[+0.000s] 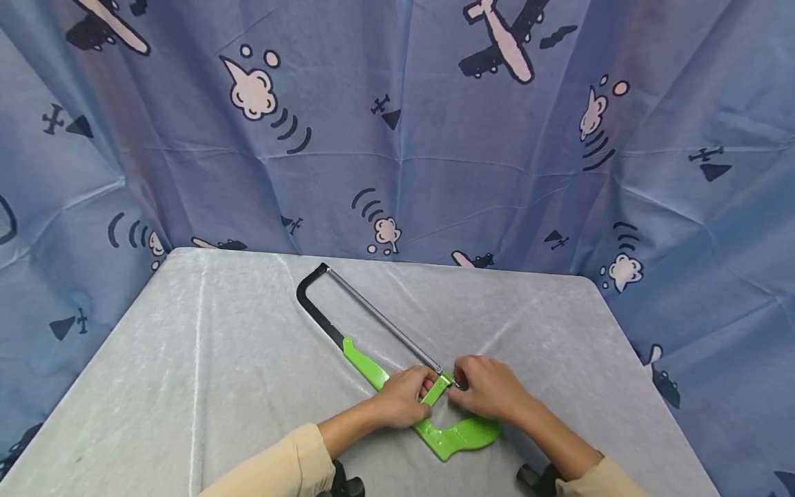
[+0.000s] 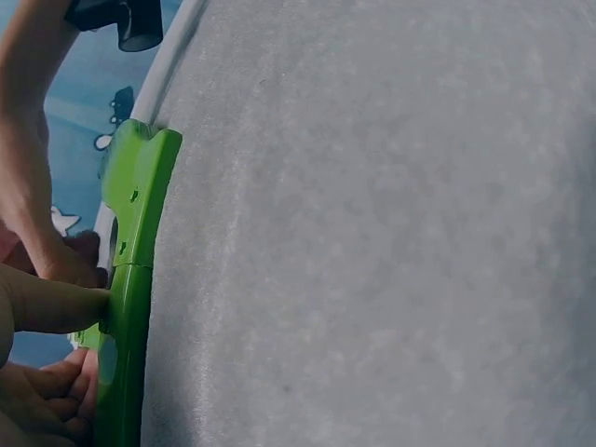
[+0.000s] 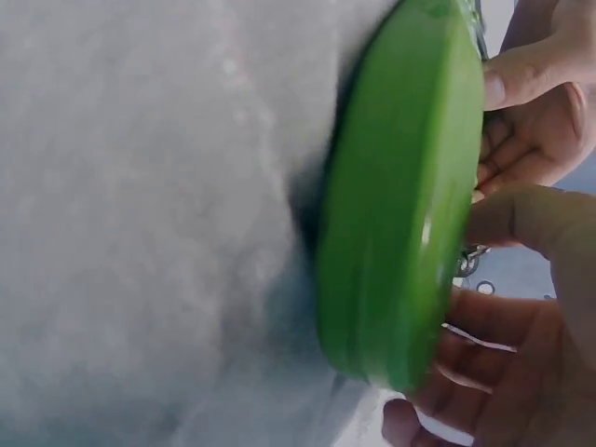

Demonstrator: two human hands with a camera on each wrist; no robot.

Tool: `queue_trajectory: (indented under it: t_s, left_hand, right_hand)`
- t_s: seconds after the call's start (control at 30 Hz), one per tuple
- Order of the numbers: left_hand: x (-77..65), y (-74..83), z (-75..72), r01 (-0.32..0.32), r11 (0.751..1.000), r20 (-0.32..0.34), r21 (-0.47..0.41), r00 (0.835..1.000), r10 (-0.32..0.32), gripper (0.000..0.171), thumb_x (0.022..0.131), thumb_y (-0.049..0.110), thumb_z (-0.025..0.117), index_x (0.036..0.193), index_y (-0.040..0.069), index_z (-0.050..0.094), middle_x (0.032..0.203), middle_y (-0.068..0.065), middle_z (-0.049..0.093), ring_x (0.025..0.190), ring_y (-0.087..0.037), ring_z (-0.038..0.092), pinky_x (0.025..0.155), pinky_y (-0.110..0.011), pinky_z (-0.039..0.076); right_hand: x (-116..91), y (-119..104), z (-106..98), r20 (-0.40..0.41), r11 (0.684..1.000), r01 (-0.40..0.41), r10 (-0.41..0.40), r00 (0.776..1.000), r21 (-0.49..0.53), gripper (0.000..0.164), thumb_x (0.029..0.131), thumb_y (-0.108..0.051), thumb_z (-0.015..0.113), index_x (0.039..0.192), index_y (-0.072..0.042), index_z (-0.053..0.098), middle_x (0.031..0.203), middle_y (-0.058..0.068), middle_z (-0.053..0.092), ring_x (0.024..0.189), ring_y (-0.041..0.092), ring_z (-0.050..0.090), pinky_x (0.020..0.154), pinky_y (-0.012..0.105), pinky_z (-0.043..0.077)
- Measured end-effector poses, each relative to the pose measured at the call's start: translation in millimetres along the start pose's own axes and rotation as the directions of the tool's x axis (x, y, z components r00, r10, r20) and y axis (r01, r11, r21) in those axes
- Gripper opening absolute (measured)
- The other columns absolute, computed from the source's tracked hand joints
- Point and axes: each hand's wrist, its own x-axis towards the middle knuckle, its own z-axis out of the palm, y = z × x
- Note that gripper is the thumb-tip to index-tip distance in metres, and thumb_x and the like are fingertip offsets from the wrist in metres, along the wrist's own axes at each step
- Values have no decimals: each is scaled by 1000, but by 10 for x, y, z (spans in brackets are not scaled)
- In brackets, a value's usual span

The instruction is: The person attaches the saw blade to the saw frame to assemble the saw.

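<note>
A hacksaw [image 1: 366, 366] with a green handle and a black front frame lies slantwise on the table. Its silver blade bar [image 1: 385, 321] runs from the black tip down to a green post beside the handle. My left hand [image 1: 402, 399] grips that green post, thumb on the near side and fingers beyond. At the post's other side, my right hand [image 1: 487, 386] pinches a small metal wing nut [image 3: 470, 261] between thumb and fingers. The curved green handle [image 3: 400, 205] fills the middle of the right wrist view, close to the right fingers.
A pale grey cloth [image 1: 248, 366] covers the table. Behind and beside it hangs a blue curtain [image 1: 335, 172] printed with planes and clouds. Dark cylindrical devices [image 1: 528, 476] sit at both wrists, below beige sleeves [image 1: 292, 462].
</note>
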Motion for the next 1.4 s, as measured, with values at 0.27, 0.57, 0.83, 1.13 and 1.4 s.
queue_trajectory:
  t_s: [0.27, 0.57, 0.83, 1.13, 1.4]
  left_hand:
    - [-3, 10, 7, 0, 1000, 13, 6, 1000, 0, 40, 72, 1, 72, 110, 4, 63, 89, 7, 56, 80, -1, 51, 75, -16, 43]
    - [10, 3, 5, -9, 1000, 13, 5, 1000, 8, 38, 71, 0, 72, 109, 5, 63, 88, 6, 56, 80, -1, 51, 74, -15, 42]
    - [10, -6, 12, -14, 1000, 2, 11, 1000, 14, 39, 70, 1, 72, 109, 5, 63, 88, 7, 56, 79, -1, 50, 73, -15, 42]
    - [5, 2, -3, -15, 1000, -1, -11, 1000, 15, 40, 71, -1, 71, 110, 4, 63, 89, 5, 57, 80, -2, 51, 73, -16, 42]
    - [0, 11, -10, -7, 1000, 2, -13, 1000, 7, 40, 72, -1, 72, 111, 3, 62, 89, 5, 56, 81, -3, 52, 75, -17, 43]
  right_hand:
    - [-33, 60, -6, 28, 996, 37, -39, 999, 76, 25, 80, -20, 70, 62, -22, 53, 55, -14, 42, 49, 2, 36, 47, 24, 32]
    - [-24, 114, -55, 95, 985, 35, -51, 994, 167, 24, 87, -22, 72, 67, -21, 60, 57, -14, 48, 50, 2, 42, 48, 24, 37]
    - [-11, 132, -76, 153, 970, 17, -56, 987, 244, 22, 90, -24, 70, 70, -19, 64, 58, -13, 50, 51, 3, 43, 49, 24, 37]
    - [7, 166, -92, 199, 952, 29, -93, 976, 306, 22, 95, -23, 65, 74, -17, 65, 58, -13, 47, 51, 2, 41, 48, 23, 35]
    - [24, 241, -96, 206, 894, 97, -206, 957, 438, 21, 99, -16, 60, 80, -9, 67, 60, -12, 45, 50, 1, 38, 49, 22, 36]
